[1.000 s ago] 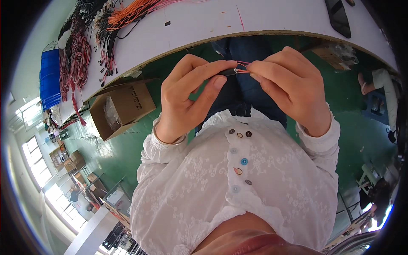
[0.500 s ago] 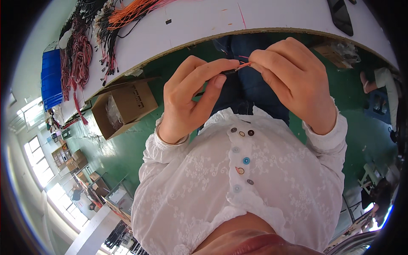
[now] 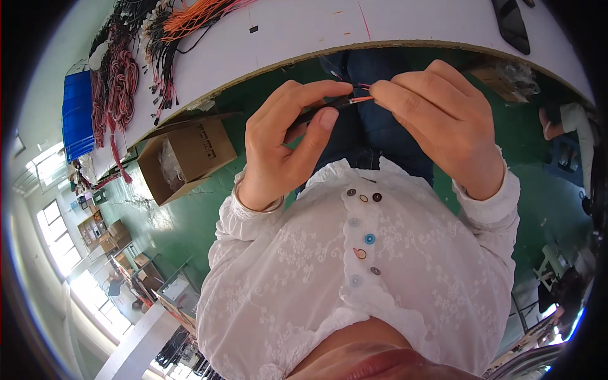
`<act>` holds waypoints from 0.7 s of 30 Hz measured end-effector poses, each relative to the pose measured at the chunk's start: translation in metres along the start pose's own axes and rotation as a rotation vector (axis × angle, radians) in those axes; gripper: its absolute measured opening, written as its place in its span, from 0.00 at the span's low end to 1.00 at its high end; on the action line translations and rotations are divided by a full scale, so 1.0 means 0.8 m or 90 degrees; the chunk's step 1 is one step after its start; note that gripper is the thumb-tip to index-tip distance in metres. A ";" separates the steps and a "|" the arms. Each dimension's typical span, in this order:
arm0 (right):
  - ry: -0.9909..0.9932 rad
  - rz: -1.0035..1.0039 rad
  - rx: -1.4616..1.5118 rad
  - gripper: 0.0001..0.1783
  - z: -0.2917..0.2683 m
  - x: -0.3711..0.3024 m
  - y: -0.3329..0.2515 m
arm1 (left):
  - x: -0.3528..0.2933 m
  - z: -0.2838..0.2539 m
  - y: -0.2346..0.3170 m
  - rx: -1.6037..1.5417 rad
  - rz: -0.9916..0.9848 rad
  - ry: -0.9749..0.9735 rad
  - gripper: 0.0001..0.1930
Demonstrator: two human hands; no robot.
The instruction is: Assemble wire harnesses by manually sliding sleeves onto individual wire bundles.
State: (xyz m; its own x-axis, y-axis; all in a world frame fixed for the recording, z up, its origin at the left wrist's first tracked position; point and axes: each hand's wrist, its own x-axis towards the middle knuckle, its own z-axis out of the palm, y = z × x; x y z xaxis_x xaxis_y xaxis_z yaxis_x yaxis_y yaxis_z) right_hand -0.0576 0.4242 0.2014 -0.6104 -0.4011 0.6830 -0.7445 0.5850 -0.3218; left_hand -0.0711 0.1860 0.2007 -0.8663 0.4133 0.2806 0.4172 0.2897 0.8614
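Observation:
My left hand (image 3: 278,142) is closed on a slim black cable (image 3: 342,102), held between thumb and fingers just in front of the table edge. Thin red and orange wires (image 3: 361,99) come out of the cable's right end. My right hand (image 3: 440,123) pinches those wires between thumb and forefinger. A dark strand also spans the small gap between the fingertips. The wire tips inside the right-hand pinch are hidden.
A white table (image 3: 304,28) curves across the top. Bundles of red-black cables (image 3: 120,85) and orange wires (image 3: 196,20) lie at its left, near a blue bin (image 3: 77,117). A small black piece (image 3: 254,29) and a dark phone-like slab (image 3: 510,25) lie on it. Below stands an open cardboard box (image 3: 190,155).
My left forefinger has lifted slightly off the wires, and more of the black cable shows. The strands between my hands are spread further apart. Both hands keep their hold.

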 end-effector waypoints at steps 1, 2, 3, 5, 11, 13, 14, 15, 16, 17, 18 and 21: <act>-0.001 0.003 0.003 0.19 0.000 0.001 0.001 | 0.000 -0.001 0.000 0.000 -0.001 -0.001 0.12; -0.002 0.007 0.005 0.19 0.000 0.001 0.001 | 0.000 -0.002 0.000 0.013 0.010 -0.016 0.12; -0.003 0.009 0.005 0.19 0.000 0.002 0.000 | 0.000 -0.003 0.001 0.026 0.021 -0.031 0.12; 0.001 0.032 0.029 0.18 0.001 0.003 -0.001 | 0.002 -0.004 0.004 0.038 0.020 -0.031 0.12; 0.014 0.066 0.006 0.16 0.005 0.004 -0.009 | 0.002 -0.004 0.006 0.058 0.020 -0.021 0.13; -0.001 0.080 0.040 0.16 0.004 0.005 -0.016 | 0.003 -0.004 0.005 0.070 0.023 -0.018 0.13; -0.015 0.094 0.074 0.15 0.003 0.006 -0.018 | 0.004 -0.002 0.006 0.091 0.042 -0.017 0.13; -0.015 0.094 0.074 0.15 0.007 0.004 -0.016 | 0.004 -0.001 0.007 0.112 0.061 -0.015 0.13; -0.008 0.111 0.105 0.18 0.013 0.002 -0.011 | 0.004 -0.001 0.008 0.112 0.061 -0.015 0.13; -0.002 0.127 0.136 0.22 0.017 0.001 -0.008 | 0.004 0.000 0.007 0.115 0.059 -0.022 0.13; -0.002 0.127 0.135 0.22 0.016 0.002 -0.010 | 0.005 0.000 0.007 0.119 0.058 -0.030 0.13; -0.109 0.340 0.400 0.29 0.018 0.005 -0.018 | 0.008 0.005 0.001 0.165 0.120 -0.037 0.13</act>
State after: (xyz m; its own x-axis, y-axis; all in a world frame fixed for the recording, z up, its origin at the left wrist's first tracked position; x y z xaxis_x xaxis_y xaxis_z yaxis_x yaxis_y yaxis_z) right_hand -0.0531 0.4043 0.1993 -0.9180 -0.3136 0.2427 -0.3253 0.2455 -0.9132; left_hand -0.0750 0.1922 0.2014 -0.7527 0.5273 0.3943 0.6318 0.4099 0.6579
